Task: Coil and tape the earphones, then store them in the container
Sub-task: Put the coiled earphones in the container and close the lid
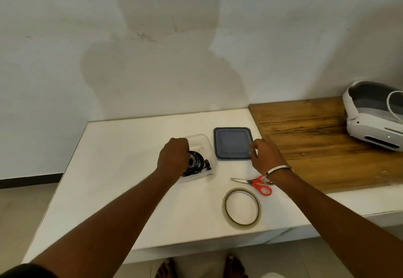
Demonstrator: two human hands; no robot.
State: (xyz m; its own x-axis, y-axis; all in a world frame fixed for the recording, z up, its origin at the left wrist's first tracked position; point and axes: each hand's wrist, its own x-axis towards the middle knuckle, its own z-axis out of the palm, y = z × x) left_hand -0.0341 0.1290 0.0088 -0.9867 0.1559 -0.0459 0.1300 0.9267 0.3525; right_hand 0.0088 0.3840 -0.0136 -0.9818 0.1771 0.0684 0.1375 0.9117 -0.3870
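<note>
A clear plastic container (207,144) stands open on the white table (122,168). Coiled black earphones (197,162) lie inside it. My left hand (174,157) reaches into the container from the left, fingers closed on the coil's upper edge. My right hand (265,155) hovers with fingers apart at the right edge of the dark blue lid (233,142), which lies flat beside the container. A roll of clear tape (242,206) and red-handled scissors (255,184) rest nearer to me.
A wooden board (316,138) covers the table's right part, with a white and grey headset (374,116) at its far right. A white wall rises right behind the table. My bare feet show below the front edge.
</note>
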